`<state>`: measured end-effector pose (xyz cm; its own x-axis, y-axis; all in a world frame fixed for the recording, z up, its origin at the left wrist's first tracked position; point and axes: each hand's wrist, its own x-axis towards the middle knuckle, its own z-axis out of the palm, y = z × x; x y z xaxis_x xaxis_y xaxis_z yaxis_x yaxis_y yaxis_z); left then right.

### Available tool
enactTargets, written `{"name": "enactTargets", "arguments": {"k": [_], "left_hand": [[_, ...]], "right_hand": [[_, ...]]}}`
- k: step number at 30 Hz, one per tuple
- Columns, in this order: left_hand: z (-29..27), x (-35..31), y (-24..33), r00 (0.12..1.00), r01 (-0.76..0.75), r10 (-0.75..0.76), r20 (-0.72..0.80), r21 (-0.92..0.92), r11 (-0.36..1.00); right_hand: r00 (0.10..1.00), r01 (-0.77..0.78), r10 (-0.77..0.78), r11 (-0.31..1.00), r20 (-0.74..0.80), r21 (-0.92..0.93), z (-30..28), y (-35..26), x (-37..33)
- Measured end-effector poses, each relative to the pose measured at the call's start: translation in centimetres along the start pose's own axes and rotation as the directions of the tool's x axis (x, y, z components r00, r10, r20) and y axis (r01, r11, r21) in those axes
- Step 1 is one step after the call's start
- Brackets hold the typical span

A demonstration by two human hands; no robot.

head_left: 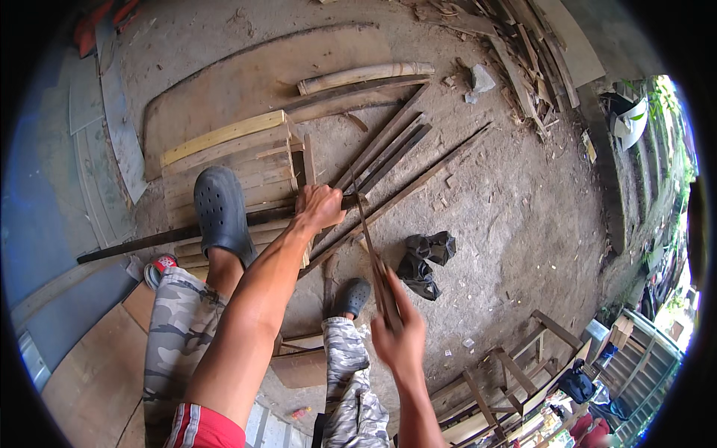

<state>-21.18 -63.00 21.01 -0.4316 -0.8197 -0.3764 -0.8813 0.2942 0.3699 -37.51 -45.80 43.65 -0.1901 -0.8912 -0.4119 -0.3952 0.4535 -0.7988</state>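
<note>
1. Strip of dark wood (pixel 224 226) is lying across the stack of pale planks (pixel 224 160), from the far left to your left hand (pixel 320 207); you are clenching that hand around its right end.
2. You are pressing your left foot in the dark clog (pixel 221 213) down on the same strip, so it is pinned at two places.
3. Your right hand (pixel 397 336) is grasping the handle of a long thin blade (pixel 367 231), maybe a saw or a knife, I cannot tell which. Its tip is reaching up to the strip, just beside your left hand.
4. I judge you are cutting or trimming the end of the strip. The next stroke is calling for steady pressure from hand and foot, and for care, because the blade is working very near your left fingers.
5. More dark strips (pixel 388 145) are lying fanned on the dirt ground (pixel 515 216) beyond, a bamboo piece (pixel 366 75) behind them, and a black cloth (pixel 426 261) near your right foot (pixel 351 297).
</note>
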Motion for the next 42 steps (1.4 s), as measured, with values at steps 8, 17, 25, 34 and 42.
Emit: {"name": "enactTargets", "arguments": {"k": [8, 17, 25, 34, 42], "left_hand": [[-1.9, -0.3, 0.8, 0.997, 0.027, -0.027, 0.069, 0.008, 1.0], [-1.5, -0.4, 0.7, 1.0, -0.006, 0.006, -0.008, 0.017, 1.0], [-0.6, -0.6, 0.9, 1.0, -0.006, 0.006, -0.001, 0.008, 1.0], [-0.8, 0.0, 0.3, 0.999, 0.035, -0.035, 0.04, 0.012, 0.999], [-1.8, 0.9, 0.6, 1.0, 0.008, -0.008, -0.005, 0.05, 0.999]], "right_hand": [[0.991, -0.133, 0.133, 0.99, -0.006, 0.055, 5.6, 2.0, 10.0], [0.993, -0.115, 0.113, 0.991, 0.025, 0.075, -0.7, -0.6, -3.5], [0.995, -0.1, 0.101, 0.989, -0.007, 0.111, 6.2, 4.7, 9.9], [0.99, -0.138, 0.136, 0.989, 0.035, 0.051, -0.7, -1.6, -2.8], [0.997, -0.02, 0.025, 0.998, -0.077, 0.058, 6.7, 3.8, 11.7]]}}
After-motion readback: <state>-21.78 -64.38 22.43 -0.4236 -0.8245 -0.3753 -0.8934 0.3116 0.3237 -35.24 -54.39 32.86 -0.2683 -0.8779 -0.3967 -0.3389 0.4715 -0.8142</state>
